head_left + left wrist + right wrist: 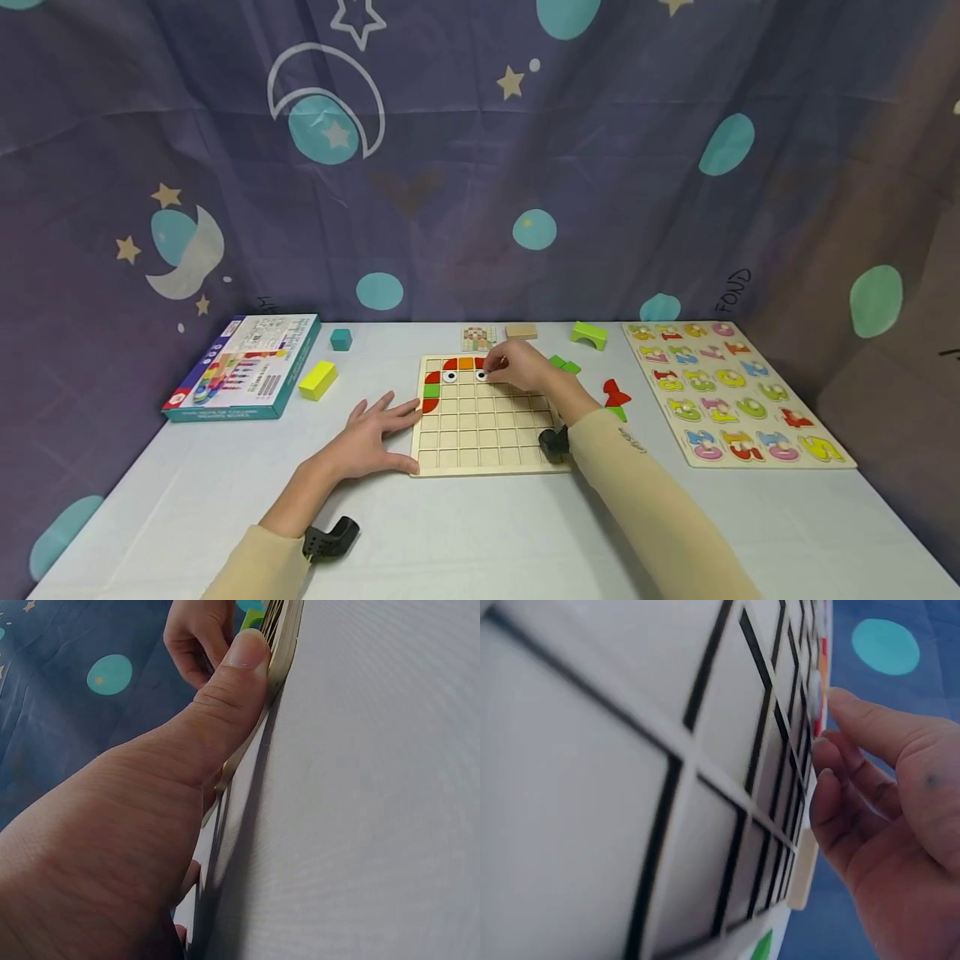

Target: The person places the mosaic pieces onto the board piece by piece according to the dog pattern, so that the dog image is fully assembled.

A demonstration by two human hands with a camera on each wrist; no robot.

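A wooden grid board (480, 433) lies flat on the table. Along its top left are red curved tiles (430, 405), an orange square (466, 363), a green square (432, 390) and two round eye tiles (449, 377). My left hand (375, 442) rests with spread fingers at the board's left side, the thumb (244, 656) against its edge. At the far edge, my right hand (517, 367) has thumb and fingertips curled around a red tile (479, 363) beside the right eye tile. In the right wrist view, red shows between thumb (870, 720) and fingers.
Green tiles (566, 365) and red tiles (615, 392) lie right of the board. Behind it are a pattern card (478, 338), a wooden block (521, 331) and a green arch (589, 335). A number puzzle (738, 400) lies right; a box (243, 367), yellow block (318, 380) and teal cube (341, 339) left.
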